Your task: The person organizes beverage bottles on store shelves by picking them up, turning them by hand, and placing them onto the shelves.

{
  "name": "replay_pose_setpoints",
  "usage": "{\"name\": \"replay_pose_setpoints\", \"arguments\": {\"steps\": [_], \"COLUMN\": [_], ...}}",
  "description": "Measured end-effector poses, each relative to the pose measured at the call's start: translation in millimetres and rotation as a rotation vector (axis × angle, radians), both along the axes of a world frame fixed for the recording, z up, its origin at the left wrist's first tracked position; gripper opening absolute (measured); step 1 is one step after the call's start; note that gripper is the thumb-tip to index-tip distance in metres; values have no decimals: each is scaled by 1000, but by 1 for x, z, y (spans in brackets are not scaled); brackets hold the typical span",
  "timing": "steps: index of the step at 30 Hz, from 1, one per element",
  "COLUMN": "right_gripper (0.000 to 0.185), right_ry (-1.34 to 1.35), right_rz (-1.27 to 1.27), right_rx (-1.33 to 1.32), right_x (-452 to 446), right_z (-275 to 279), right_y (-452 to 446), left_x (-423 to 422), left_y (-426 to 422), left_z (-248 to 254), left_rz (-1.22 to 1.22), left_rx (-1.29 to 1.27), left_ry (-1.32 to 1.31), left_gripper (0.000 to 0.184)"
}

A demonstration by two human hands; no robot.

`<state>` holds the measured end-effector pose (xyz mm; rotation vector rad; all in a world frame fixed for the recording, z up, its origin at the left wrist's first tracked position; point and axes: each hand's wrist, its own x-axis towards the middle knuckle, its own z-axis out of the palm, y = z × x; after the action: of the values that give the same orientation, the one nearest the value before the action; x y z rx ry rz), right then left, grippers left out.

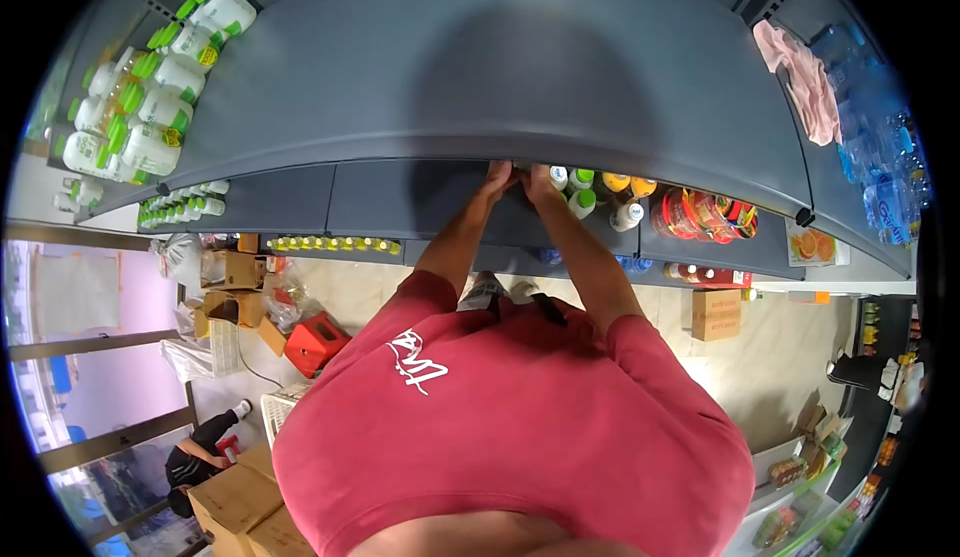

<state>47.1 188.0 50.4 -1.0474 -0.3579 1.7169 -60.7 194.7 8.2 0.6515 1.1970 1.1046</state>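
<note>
Both my arms reach in under the front edge of the upper grey shelf (pixel 560 147). My left hand (pixel 498 176) and my right hand (pixel 538 181) are close together over the lower shelf (pixel 375 199). The shelf edge covers most of their fingers, so I cannot make out whether they hold anything. Just right of my right hand stand white-labelled bottles with green caps (pixel 582 202). Beside these are orange bottles (pixel 615 183) and a white-capped bottle (pixel 628 217). Further right are red packaged tubs (pixel 705 215).
Green-capped white bottles (pixel 155 122) fill the upper shelf's left end. A pink cloth (pixel 800 77) and water bottles (pixel 885 157) are on the right. Cardboard boxes (pixel 235 497), a red container (pixel 316 345) and a carton (pixel 716 315) stand on the floor. Another person (pixel 195 462) is at lower left.
</note>
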Motion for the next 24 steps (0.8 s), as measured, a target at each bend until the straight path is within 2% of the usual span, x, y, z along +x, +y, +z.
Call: {"name": "replay_pose_setpoints", "arguments": {"steps": [4, 13, 20, 24], "right_gripper": [52, 47, 43, 41], "right_ry": [92, 15, -139, -352], "right_rz": [20, 19, 21, 29], "right_rx": [228, 275, 288, 278], "right_x": [-3, 10, 14, 9], "right_z": [3, 15, 15, 5], "right_y": [4, 19, 26, 10], "left_x": [0, 6, 12, 8], "left_y": [6, 21, 27, 3], "left_z": [0, 5, 3, -26], "left_rz": [18, 65, 118, 172], "left_rx": [39, 78, 125, 196], "left_ry": [-10, -11, -40, -153], "left_gripper": [67, 68, 69, 70]}}
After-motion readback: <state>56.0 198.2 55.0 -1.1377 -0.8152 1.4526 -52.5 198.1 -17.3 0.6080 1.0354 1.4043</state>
